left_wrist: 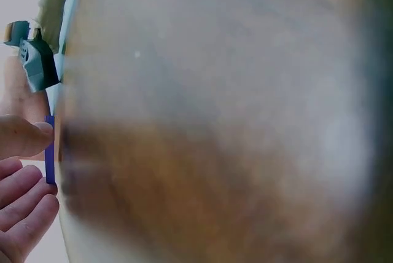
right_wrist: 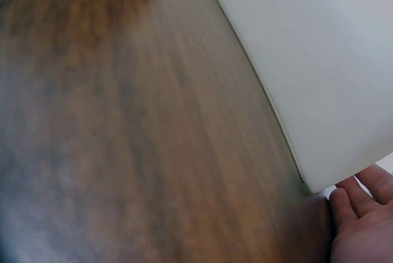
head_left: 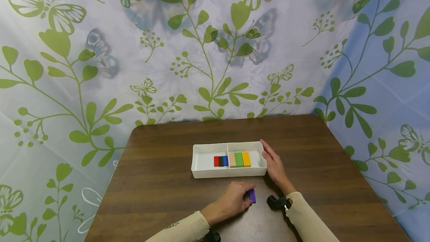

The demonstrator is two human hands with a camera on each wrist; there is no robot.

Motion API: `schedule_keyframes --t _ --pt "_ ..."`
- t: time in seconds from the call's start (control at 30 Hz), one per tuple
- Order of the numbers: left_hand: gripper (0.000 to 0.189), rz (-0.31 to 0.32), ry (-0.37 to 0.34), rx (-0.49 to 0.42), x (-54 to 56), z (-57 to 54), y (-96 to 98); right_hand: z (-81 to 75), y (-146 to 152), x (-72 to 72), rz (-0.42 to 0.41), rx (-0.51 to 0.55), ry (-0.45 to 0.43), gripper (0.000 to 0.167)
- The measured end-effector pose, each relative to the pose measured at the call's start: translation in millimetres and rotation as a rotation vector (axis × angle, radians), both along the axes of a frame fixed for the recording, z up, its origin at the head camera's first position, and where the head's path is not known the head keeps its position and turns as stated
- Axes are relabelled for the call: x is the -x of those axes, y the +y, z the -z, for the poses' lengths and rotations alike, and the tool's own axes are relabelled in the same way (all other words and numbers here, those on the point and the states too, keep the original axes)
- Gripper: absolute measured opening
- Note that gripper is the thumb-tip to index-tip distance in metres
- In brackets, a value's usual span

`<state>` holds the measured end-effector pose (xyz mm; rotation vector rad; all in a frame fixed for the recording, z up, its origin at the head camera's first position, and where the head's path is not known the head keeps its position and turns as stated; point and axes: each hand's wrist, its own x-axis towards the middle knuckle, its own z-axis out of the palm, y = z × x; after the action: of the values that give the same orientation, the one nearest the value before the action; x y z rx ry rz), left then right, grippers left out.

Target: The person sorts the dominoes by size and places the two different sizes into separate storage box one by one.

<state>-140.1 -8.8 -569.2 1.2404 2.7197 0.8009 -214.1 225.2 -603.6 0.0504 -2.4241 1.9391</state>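
Observation:
A purple block is pinched between thumb and fingers of my left hand, low over the table in front of a white two-part tray. Seen edge-on in the left wrist view, the purple block looks thin and flat. My right hand rests against the tray's right end with its fingers extended along that wall. Red, black and blue blocks lie side by side in the left compartment. Beige, green and yellow blocks stand against the divider in the right one.
The tray sits near the middle of a brown wooden table. Behind the table hangs a cloth printed with leaves and butterflies. A black wrist device is strapped to the right forearm.

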Motion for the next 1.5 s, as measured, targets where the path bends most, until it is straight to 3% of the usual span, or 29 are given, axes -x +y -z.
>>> schedule_keyframes --t 0.33,0.57,0.77,0.97,1.23,1.5 --pt "0.047 -0.039 0.057 -0.014 5.4 -12.9 -8.7 0.7 0 -0.7 -0.003 0.012 0.011 0.053" --pt "0.046 -0.034 0.042 0.000 6.9 -25.9 -16.8 1.1 0 -1.7 0.006 0.021 0.011 0.053" --pt "0.042 -0.033 0.086 -0.001 12.3 -36.7 -26.0 0.6 -1 -1.5 0.010 0.016 0.002 0.053" --pt "0.045 -0.023 0.053 -0.008 18.0 -53.2 -37.8 0.5 -1 -0.5 0.014 -0.009 0.009 0.053" --pt "0.046 -0.044 0.130 -0.018 27.7 -69.9 -52.9 0.1 -1 0.3 0.005 0.011 0.013 0.053" --pt "0.046 -0.061 0.213 -0.083 41.3 -77.4 -70.9 1.3 0 0.9 0.001 0.003 0.011 0.053"
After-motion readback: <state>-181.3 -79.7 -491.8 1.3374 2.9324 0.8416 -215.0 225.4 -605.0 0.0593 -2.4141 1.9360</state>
